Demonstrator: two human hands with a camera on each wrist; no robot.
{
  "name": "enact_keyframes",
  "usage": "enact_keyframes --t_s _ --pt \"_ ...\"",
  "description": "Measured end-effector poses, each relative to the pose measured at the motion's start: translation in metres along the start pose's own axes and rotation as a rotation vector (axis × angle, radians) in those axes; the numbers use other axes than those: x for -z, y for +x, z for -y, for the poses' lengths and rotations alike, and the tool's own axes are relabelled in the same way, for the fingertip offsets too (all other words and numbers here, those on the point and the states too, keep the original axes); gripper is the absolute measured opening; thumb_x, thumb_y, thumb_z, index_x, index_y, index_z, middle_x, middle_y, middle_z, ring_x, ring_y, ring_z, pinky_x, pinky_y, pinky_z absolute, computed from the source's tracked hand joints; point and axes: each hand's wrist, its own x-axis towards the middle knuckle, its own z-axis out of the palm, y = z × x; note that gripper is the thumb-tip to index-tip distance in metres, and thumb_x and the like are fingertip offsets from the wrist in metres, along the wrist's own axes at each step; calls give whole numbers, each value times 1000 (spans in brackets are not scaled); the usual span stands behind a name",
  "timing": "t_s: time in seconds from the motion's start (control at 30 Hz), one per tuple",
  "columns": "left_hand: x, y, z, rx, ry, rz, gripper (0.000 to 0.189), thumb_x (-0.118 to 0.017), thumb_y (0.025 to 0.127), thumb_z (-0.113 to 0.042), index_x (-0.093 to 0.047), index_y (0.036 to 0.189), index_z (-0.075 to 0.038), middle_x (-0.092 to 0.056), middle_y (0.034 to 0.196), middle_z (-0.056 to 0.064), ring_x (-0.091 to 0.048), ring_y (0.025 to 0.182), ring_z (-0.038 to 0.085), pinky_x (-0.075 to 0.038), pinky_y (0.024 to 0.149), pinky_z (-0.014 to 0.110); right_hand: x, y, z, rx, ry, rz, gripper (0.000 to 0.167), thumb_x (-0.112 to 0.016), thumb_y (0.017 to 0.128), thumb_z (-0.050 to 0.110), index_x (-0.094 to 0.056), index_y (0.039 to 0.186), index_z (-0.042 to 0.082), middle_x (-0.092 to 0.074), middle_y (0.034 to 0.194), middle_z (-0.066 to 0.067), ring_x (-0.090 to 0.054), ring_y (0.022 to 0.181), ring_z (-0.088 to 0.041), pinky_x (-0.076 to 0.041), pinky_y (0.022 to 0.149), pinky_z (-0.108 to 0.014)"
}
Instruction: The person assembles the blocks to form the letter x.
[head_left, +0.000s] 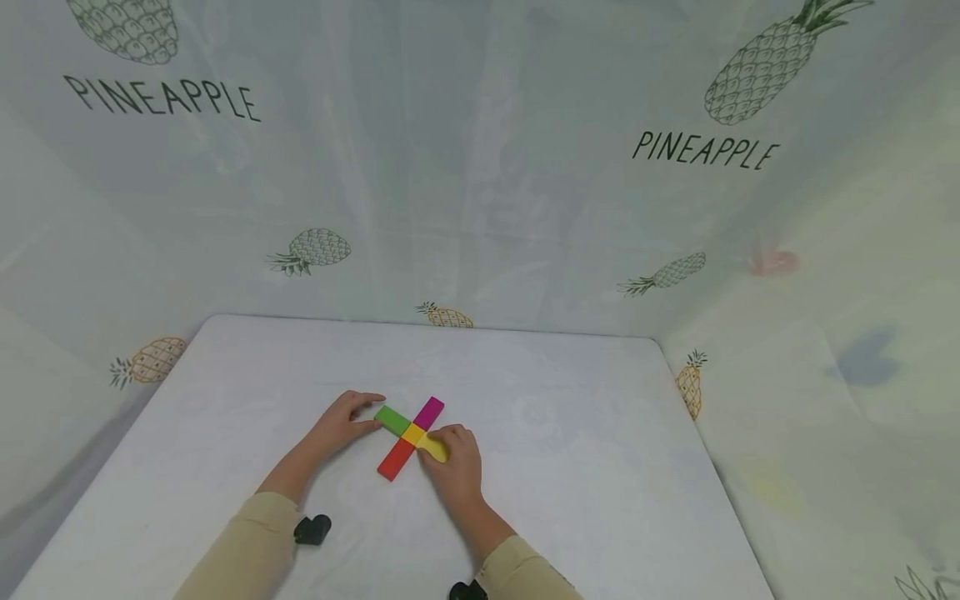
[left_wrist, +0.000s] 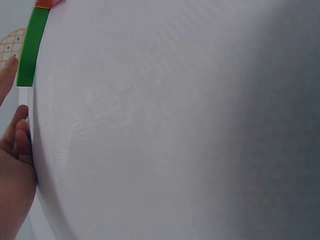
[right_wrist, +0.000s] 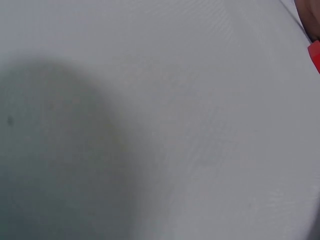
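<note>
Flat coloured blocks form a cross on the white table: a small yellow-orange square (head_left: pixel 413 433) in the middle, with a green block (head_left: pixel 392 420), a magenta block (head_left: pixel 429 412), a red block (head_left: pixel 395 459) and a yellow block (head_left: pixel 433 448) around it. My right hand (head_left: pixel 459 468) pinches the yellow block between thumb and fingers, partly covering it. At the outer end of the green block, my left hand (head_left: pixel 347 422) has its thumb and forefinger spread to either side. The left wrist view shows those fingers (left_wrist: pixel 7 77) beside the green block's end.
The white tabletop (head_left: pixel 570 433) reaches back to a pineapple-print curtain (head_left: pixel 480 167). Beige sleeves cover both forearms, and a black heart-shaped piece (head_left: pixel 312 530) sits at the left cuff, another (head_left: pixel 467 591) at the right.
</note>
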Motion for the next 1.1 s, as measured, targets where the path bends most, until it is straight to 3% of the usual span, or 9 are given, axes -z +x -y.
enact_keyframes --t_s 0.3,0.63,0.9,1.1 --pt "4 -5 -12 -9 -27 32 54 -76 86 -19 -56 136 -12 -55 125 12 -51 108 27 -46 94 46 6 0 3 21 34 36 26 -78 82 28 -71 106 21 -57 102 12 -52 98 -10 -48 84 -30" --pt "13 -9 -29 -56 -4 -6 58 -78 84 -19 -55 136 -10 -52 131 17 -52 114 36 -45 94 52 26 11 11 133 -11 90 31 -75 85 29 -70 113 17 -57 110 8 -52 105 -12 -47 90 -34" --pt "23 -18 -58 -98 13 -13 61 -79 83 -18 -53 138 -12 -49 135 16 -47 123 37 -43 96 54 52 21 27 249 -92 112 31 -75 86 28 -69 112 13 -59 110 1 -52 105 -16 -46 90 -35" --pt "33 -27 -81 -112 34 -47 61 -78 83 -19 -52 138 -14 -47 137 16 -42 128 38 -41 97 58 74 29 37 354 -140 74 32 -78 84 29 -69 111 15 -59 109 5 -52 105 -13 -45 90 -34"
